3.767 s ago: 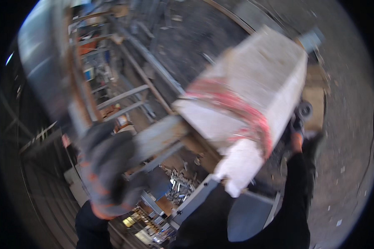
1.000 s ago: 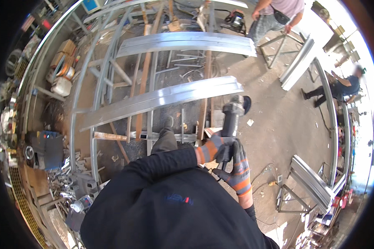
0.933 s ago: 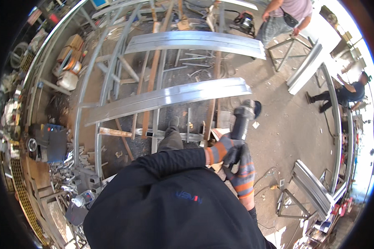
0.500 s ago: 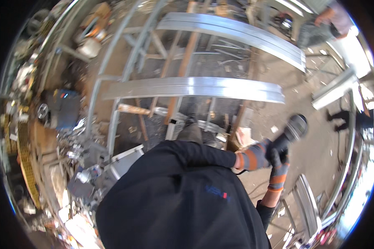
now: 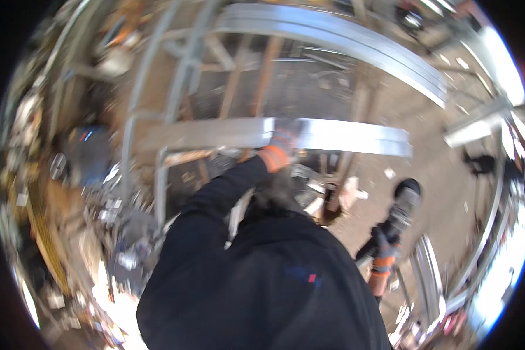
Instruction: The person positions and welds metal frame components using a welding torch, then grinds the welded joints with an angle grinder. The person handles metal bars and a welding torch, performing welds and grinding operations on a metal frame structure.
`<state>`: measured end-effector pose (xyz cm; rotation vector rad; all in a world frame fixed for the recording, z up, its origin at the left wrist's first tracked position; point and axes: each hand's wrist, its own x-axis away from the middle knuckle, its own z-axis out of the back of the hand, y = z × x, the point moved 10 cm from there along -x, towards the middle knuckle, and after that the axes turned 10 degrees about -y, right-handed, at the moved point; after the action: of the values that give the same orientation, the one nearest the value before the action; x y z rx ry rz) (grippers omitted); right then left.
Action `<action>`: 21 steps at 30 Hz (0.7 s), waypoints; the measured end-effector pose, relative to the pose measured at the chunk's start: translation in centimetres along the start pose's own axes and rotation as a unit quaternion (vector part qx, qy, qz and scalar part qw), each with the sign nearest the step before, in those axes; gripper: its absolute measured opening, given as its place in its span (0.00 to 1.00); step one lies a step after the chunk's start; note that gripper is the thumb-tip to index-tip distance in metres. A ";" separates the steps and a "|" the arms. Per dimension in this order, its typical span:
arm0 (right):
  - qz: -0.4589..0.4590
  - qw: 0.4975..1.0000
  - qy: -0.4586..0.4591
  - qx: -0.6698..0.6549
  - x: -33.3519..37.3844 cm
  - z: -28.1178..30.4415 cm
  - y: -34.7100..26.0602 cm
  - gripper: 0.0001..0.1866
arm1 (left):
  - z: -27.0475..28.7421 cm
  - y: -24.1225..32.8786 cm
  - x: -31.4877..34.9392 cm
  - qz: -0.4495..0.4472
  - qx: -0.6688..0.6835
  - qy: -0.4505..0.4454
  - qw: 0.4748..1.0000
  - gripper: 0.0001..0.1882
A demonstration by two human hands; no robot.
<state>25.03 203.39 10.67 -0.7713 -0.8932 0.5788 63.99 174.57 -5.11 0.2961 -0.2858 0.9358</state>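
My left hand [image 5: 286, 137], in a grey and orange glove, lies over the middle of the nearer long silver metal profile [image 5: 350, 135]. Motion smears its fingers, so their grip on the metal does not show. Off to the right, my gloved right hand [image 5: 384, 245] is closed round the body of a dark power tool, which looks like an angle grinder [image 5: 403, 204]. Its rounded head points up and away from me, apart from the profile. A second silver profile [image 5: 338, 32] lies farther off, roughly parallel to the nearer one.
Grey metal frame bars [image 5: 178, 76] stand at the left under the profiles. A dark blue machine [image 5: 87, 154] sits farther left beside scattered metal scraps. More metal profiles [image 5: 429, 280] rest at the lower right. Paper bits and offcuts litter the floor [image 5: 443, 192].
My left hand has let go of the tool and moved left onto the nearer profile. My right hand, still holding the tool, has dropped lower and closer to me. The view has shifted slightly.
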 end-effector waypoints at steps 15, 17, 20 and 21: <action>-0.066 0.989 0.037 -0.129 5.6 -4.7 -3.0 0.20 | -0.9 -11.6 -17.4 -0.034 0.194 -0.126 0.972 0.31; -0.071 0.989 0.020 -0.127 5.3 -4.5 -1.2 0.24 | 3.0 -12.4 -17.1 0.037 0.164 -0.041 0.985 0.34; -0.026 0.991 0.009 -0.133 4.7 -3.9 0.8 0.24 | 6.4 -11.3 -11.2 0.074 0.170 0.095 0.978 0.39; -0.024 0.989 -0.004 -0.144 4.7 -3.9 1.6 0.24 | 6.8 -10.7 -8.1 0.064 0.159 0.145 0.975 0.40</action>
<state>30.50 206.40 10.04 -1.0040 -1.0135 0.4145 67.42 160.08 -3.15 0.4322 0.1175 1.1379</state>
